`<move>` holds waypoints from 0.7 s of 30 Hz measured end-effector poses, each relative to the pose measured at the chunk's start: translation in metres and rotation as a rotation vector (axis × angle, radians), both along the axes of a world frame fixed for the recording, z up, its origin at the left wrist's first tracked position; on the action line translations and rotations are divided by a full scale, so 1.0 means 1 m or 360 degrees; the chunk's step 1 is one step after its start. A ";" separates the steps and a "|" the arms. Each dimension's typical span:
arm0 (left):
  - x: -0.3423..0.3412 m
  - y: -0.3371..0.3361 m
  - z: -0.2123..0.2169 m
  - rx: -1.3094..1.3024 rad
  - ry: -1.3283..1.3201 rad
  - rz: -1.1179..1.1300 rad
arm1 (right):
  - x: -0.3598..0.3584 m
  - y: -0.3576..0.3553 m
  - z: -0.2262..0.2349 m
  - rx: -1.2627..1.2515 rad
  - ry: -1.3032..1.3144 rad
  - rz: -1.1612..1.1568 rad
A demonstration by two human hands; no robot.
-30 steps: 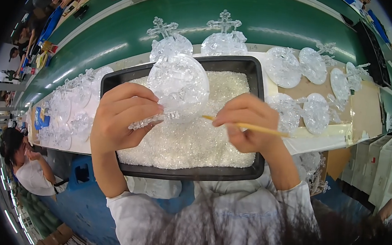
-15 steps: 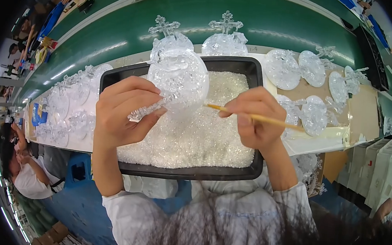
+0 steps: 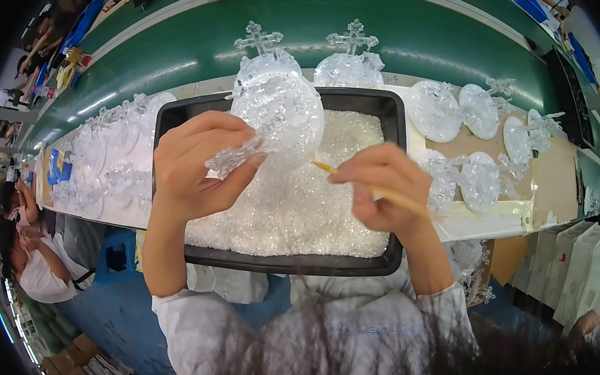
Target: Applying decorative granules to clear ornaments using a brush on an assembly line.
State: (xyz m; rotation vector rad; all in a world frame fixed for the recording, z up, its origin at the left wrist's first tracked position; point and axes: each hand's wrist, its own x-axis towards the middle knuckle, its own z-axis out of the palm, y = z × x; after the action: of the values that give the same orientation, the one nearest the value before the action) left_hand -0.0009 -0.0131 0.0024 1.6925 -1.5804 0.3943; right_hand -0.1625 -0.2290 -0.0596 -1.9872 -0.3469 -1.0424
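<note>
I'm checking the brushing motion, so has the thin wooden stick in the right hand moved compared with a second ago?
Yes. The thin wooden stick has swung: its tip now points at the clear round ornament near the black tray's far edge instead of lying level.

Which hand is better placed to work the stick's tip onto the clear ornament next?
Probably the right hand: it grips the wooden stick, tip at the clear ornament. The left hand is occupied holding that ornament above the black tray.
</note>
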 end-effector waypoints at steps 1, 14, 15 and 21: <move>-0.001 -0.001 0.001 0.0018 -0.0008 0.0026 | -0.003 0.003 0.000 -0.0011 -0.0021 0.0053; -0.006 -0.003 -0.003 -0.0020 0.0096 0.0177 | -0.006 0.001 0.001 0.0062 0.0002 -0.0017; -0.006 -0.003 -0.003 -0.0010 0.0095 0.0195 | -0.007 0.003 0.001 0.0092 -0.0012 0.0017; -0.005 0.000 -0.004 0.0002 0.0062 0.0239 | -0.005 0.002 0.001 0.0024 -0.0009 -0.0044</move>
State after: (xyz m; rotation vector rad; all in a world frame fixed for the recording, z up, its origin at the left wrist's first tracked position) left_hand -0.0062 -0.0127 -0.0012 1.8152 -1.4302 0.4330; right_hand -0.1673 -0.2269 -0.0584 -1.9807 -0.3143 -1.0654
